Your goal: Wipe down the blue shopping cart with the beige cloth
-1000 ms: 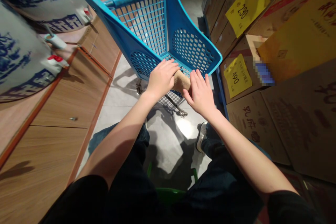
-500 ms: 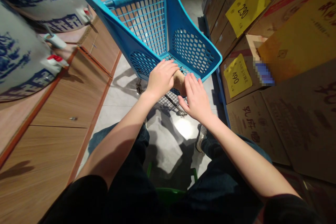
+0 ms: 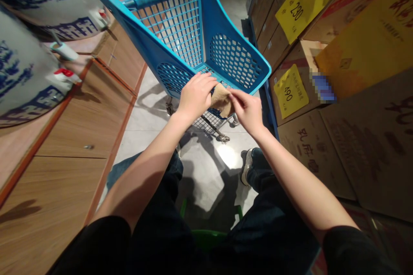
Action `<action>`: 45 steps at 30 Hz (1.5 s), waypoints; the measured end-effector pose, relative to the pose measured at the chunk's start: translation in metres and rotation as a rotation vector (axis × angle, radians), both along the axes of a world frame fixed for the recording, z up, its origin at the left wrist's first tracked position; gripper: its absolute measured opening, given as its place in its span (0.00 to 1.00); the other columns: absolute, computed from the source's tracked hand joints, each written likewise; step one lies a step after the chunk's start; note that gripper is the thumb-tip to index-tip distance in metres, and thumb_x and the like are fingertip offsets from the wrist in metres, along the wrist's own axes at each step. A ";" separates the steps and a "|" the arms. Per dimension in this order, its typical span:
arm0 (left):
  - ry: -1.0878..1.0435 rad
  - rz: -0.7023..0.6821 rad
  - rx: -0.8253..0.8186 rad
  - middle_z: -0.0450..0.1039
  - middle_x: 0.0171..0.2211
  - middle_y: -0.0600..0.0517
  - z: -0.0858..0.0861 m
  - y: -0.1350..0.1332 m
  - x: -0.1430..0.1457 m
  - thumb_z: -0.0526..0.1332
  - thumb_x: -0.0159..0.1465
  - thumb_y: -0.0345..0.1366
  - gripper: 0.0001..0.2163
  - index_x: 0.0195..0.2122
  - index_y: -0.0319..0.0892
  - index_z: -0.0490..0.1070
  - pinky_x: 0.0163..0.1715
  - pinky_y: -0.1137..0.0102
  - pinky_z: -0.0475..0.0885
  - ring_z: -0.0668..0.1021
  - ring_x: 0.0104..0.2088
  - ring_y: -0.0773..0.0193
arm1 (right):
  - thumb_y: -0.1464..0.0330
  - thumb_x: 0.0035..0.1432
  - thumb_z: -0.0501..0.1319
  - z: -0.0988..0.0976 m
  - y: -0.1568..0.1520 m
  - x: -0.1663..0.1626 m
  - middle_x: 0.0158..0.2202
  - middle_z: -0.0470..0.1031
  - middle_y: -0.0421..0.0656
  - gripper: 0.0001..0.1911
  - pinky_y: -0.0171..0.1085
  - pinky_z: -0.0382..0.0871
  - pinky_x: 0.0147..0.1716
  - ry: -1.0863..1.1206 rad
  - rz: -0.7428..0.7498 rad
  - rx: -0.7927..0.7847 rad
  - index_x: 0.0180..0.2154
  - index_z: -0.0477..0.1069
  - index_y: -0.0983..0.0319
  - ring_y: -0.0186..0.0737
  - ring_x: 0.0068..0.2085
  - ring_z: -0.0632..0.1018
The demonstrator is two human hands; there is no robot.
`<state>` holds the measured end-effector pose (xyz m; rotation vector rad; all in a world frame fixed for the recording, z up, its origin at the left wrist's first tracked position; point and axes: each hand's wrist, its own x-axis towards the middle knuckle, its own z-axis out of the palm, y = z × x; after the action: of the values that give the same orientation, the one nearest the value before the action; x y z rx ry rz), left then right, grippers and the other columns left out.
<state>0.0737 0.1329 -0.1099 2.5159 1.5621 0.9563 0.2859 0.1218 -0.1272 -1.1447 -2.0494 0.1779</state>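
Between our hands the tan cloth (image 3: pixel 221 99) drapes over the blue shopping cart's (image 3: pixel 237 62) near edge, its visible length slanting rightward and nearer us from our left hand (image 3: pixel 196 98) — palm-down, grip impossible to tell — its upper right corner pinched by our right hand (image 3: pixel 248 111).

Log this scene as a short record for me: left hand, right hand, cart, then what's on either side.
Left hand: palm down at one end of the tan cloth
Right hand: pinching the cloth's other end
Cart: blue, mesh panels, cloth at its near edge
Left side: blue-and-white jars on wooden cabinets
Right side: stacked cartons, yellow signs reading 230 and 490
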 end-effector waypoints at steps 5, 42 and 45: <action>-0.017 -0.015 -0.002 0.83 0.60 0.47 0.000 -0.001 0.000 0.53 0.65 0.25 0.24 0.57 0.45 0.82 0.75 0.44 0.65 0.77 0.69 0.52 | 0.52 0.80 0.48 0.013 0.033 0.036 0.44 0.84 0.50 0.26 0.46 0.83 0.46 0.315 -0.338 0.253 0.49 0.76 0.63 0.47 0.44 0.85; 0.005 -0.008 0.025 0.84 0.58 0.47 -0.001 -0.003 -0.001 0.52 0.67 0.27 0.21 0.54 0.43 0.82 0.75 0.47 0.66 0.79 0.66 0.53 | 0.65 0.81 0.48 -0.016 -0.009 0.006 0.62 0.83 0.54 0.23 0.49 0.76 0.63 -0.203 0.134 0.140 0.63 0.77 0.63 0.47 0.62 0.83; -0.001 -0.015 0.017 0.84 0.58 0.46 -0.001 -0.004 -0.002 0.53 0.67 0.27 0.21 0.53 0.44 0.82 0.75 0.46 0.65 0.78 0.66 0.53 | 0.70 0.79 0.49 -0.022 -0.007 0.010 0.64 0.81 0.51 0.22 0.48 0.76 0.65 -0.121 0.179 0.263 0.64 0.76 0.61 0.45 0.66 0.80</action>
<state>0.0712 0.1288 -0.1113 2.5348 1.5385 0.9734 0.2954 0.1144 -0.1488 -0.8289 -2.2056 -0.0751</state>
